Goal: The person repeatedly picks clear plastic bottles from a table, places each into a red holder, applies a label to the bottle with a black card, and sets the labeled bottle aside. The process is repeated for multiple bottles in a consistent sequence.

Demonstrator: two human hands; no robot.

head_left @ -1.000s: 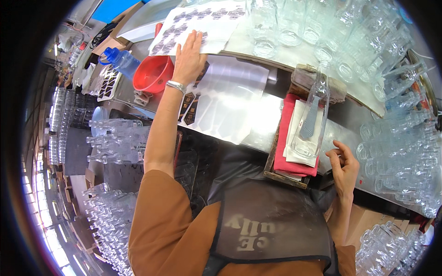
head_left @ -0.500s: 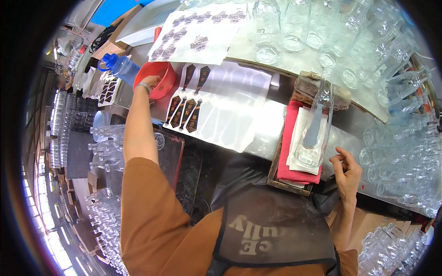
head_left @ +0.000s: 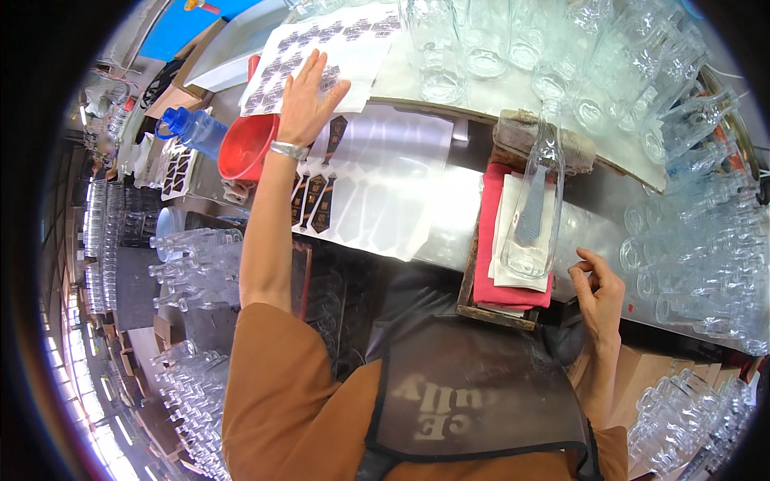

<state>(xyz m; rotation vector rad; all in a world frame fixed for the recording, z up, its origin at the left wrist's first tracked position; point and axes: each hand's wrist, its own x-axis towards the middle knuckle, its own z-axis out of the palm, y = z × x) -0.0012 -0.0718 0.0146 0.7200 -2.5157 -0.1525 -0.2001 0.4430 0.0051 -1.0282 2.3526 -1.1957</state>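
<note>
My left hand (head_left: 308, 100) is raised with its fingers spread and nothing in it, over the near edge of a white sheet with dark printed labels (head_left: 365, 64). Just left of its wrist stands a red bowl (head_left: 243, 150). Below the hand lies a pale sheet of tie-shaped decals (head_left: 401, 176), with several black ties (head_left: 319, 210) at its left. A clear glass bottle (head_left: 525, 263) bearing a grey-blue tie shape lies on white paper and a red cloth (head_left: 488, 240). To the right of its base, my right hand (head_left: 597, 298) is empty, fingers loosely bent and apart.
Clear glass bottles (head_left: 485, 60) stand along the back shelf, and more bottles (head_left: 690, 276) are packed at the right. The upper bottle end rests on a rag-wrapped block (head_left: 511, 132). A blue-capped bottle (head_left: 200, 131) stands left of the bowl; bottles (head_left: 196, 268) stack at lower left.
My left hand has come up out of the red bowl and moved right and away over the printed sheet, its fingers now spread. My right hand stays almost where it was.
</note>
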